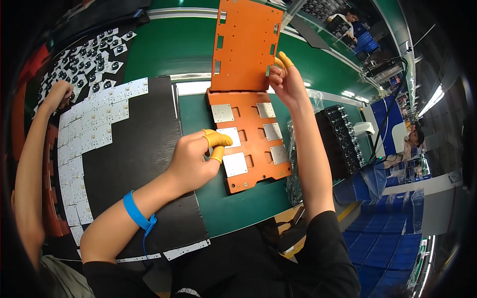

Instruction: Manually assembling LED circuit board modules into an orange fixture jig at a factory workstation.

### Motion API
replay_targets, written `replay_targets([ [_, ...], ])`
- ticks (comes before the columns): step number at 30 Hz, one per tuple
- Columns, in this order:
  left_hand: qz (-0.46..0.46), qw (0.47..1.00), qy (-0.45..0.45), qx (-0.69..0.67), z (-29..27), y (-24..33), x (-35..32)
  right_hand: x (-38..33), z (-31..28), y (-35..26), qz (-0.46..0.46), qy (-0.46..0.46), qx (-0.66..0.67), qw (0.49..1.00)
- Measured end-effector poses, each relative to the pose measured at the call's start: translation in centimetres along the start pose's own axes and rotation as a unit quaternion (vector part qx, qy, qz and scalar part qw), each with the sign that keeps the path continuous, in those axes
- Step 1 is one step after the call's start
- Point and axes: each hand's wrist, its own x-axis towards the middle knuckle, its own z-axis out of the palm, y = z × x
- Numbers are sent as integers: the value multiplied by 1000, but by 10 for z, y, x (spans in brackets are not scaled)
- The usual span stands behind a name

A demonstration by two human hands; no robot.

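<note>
An orange fixture (251, 144) lies on the green bench with its flat orange lid (247, 44) standing raised at the far end. Several square light-grey plates with small holes sit in two columns on the fixture. My left hand (196, 156), in yellow finger cots and with a blue wrist strap, is closed with its fingertips on the middle plate (229, 137) of the left column. At the lid's right edge, my right hand (284, 79) grips near the lower corner, yellow cots on its fingers; the lid hides part of that grip.
Left of the fixture, a black mat (134, 164) carries rows of white boards (94, 119). A co-worker's hand (59, 94) reaches toward loose boards with black round parts (82, 64). A black rack of parts (340, 141) and clear plastic wrap stand on the right.
</note>
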Motion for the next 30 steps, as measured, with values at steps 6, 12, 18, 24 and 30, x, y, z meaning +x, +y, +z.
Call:
replay_targets([
  [6, -74, 993, 59, -75, -4, -13, -2, -80, 34, -11, -32, 80, 222, 971],
  [12, -92, 989, 58, -104, -1, -15, 1, -202, -17, 22, -23, -89, -25, 995],
  [18, -104, 987, 33, -115, -1, -10, 2, -270, -22, 51, 8, -41, 55, 998],
  [24, -74, 991, 26, -113, -2, -10, -1, -291, -8, 56, -32, -93, 109, 989],
  [30, -127, 982, 32, -134, -1, -9, 2, -282, 0, 69, 32, -12, 21, 999],
])
